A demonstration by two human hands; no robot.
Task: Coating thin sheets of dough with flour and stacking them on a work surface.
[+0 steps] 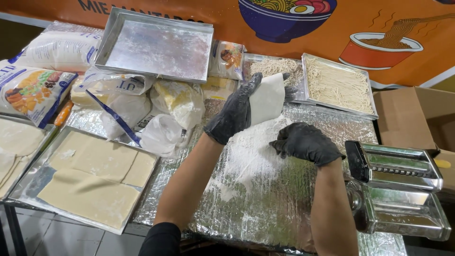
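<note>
Head view: a pale sheet of dough [268,98] is held up above a foil-covered table [265,213] by a black-gloved left hand [235,110], whose fingers are closed around the sheet's left edge; the sheet hangs tilted over a heap of white flour [251,151] spread on the foil. The black-gloved right hand [305,142] is seen curled into a loose fist just above the flour, to the right of the heap; whether anything is pinched inside it cannot be told. A metal pasta machine [395,189] is set at the table's right edge, just beside the right forearm. Behind the raised sheet, cut noodles are laid in a shallow metal tray [339,85], with more noodles in a second tray [275,66] to its left. At the left, flat dough slabs [95,175] are laid out on a steel tray [28,189], and bags of flour [42,71] and knotted plastic bags [161,128] are piled behind it. An empty baking tin [159,45] is propped on the bags. An orange banner [227,19] with noodle-bowl drawings is hung along the back, and a cardboard box [417,114] is seen at far right
</note>
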